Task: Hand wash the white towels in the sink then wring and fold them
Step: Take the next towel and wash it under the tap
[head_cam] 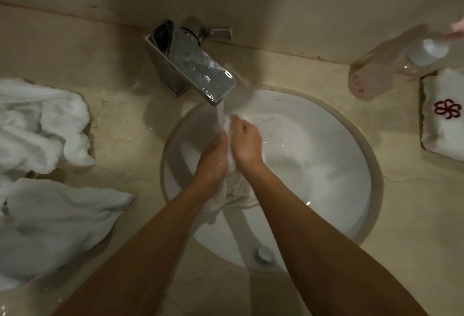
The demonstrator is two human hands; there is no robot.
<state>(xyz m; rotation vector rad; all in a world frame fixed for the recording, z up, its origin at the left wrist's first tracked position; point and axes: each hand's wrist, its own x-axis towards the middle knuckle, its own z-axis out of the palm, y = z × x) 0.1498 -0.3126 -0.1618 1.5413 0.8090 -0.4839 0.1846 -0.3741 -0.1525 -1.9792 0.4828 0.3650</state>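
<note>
A wet white towel (234, 182) is bunched up over the left half of the round white sink (326, 165), directly under the running water. Its upper end sits in the stream; its lower part hangs in limp folds toward the near side of the basin. Two more white towels lie crumpled on the counter to the left: one (37, 125) farther away, one (50, 225) nearer, its corner reaching toward the sink's rim.

Towel pile (37, 140) cut by left edge.
</note>
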